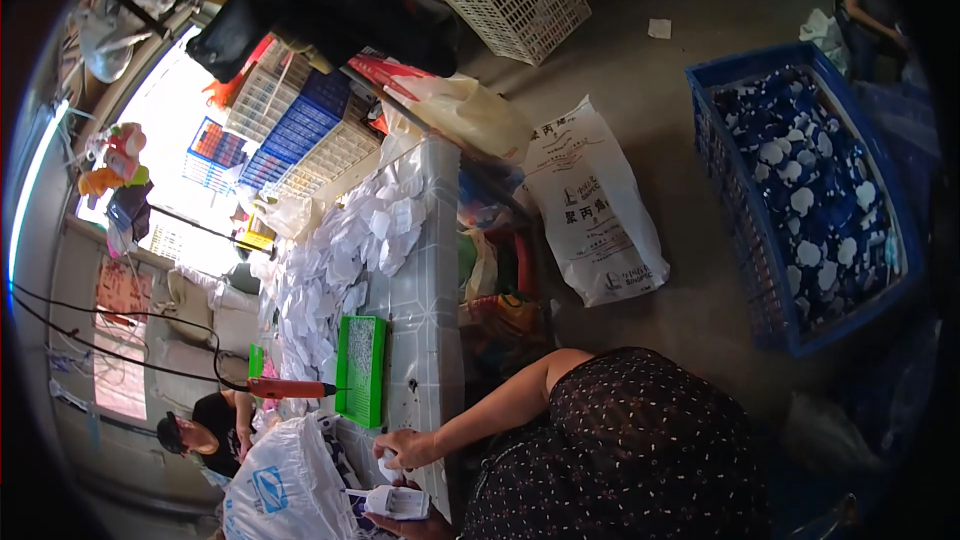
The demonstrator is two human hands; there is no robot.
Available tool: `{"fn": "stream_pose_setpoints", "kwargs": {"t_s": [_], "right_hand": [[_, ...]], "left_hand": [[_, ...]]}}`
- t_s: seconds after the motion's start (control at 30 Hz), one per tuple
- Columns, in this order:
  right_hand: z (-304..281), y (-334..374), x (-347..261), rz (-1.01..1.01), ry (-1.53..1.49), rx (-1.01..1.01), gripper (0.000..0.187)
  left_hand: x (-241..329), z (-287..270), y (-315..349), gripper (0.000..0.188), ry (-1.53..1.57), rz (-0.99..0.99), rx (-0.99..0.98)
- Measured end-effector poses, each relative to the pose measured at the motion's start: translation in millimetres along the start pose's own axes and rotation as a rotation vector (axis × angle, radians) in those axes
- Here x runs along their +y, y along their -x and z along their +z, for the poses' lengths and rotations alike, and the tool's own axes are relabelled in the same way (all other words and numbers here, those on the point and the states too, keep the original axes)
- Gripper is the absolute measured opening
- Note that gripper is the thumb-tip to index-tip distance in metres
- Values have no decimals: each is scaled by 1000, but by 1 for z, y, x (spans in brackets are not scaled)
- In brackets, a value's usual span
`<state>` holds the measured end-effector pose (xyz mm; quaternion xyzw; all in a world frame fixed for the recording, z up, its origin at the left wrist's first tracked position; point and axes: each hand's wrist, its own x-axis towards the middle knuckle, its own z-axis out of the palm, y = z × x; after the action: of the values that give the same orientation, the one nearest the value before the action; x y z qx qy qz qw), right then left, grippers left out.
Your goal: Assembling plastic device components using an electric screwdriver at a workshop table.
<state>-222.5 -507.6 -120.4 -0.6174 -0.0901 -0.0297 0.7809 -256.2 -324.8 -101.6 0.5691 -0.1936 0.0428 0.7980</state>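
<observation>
My right hand (405, 449) is over the table edge, its fingers closed around a small white piece (388, 468). Just below, at the picture's lower edge, my left hand (418, 526) grips a white rectangular item (402, 503) with greyish slots; much of that hand is cut off or hidden. A green tray (344, 368) filled with tiny grey bits lies close to my right hand. Over it hangs a red power tool (285, 388) with a dark thin tip, on a black cable. Many flat white pieces (345, 230) are heaped along the table (425, 310).
Beside my hands slumps a white sack (275, 485), near a person in a cap (205, 430). On the floor are a printed white bag (600, 210), a blue crate (745, 230) of blue-and-white pieces and a white basket (510, 0). Crates (300, 130) stand past the table.
</observation>
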Motion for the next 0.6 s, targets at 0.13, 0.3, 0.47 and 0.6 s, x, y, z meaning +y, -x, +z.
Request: {"fn": "stream_pose_setpoints", "kwargs": {"t_s": [0.13,0.3,0.47,0.6], "right_hand": [[-9,-1,-3,-289,416,-100,42],[-25,-3,7,-617,634,-277,26],[-39,18,-12,-553,984,-273,19],[-35,18,-9,-826,868,-213,20]], "left_hand": [[-16,-19,-7,86,-101,215,45],[5,-18,-28,61,121,-128,102],[20,-12,-36,62,498,-377,158],[-14,-49,-52,63,-1062,434,-133]]}}
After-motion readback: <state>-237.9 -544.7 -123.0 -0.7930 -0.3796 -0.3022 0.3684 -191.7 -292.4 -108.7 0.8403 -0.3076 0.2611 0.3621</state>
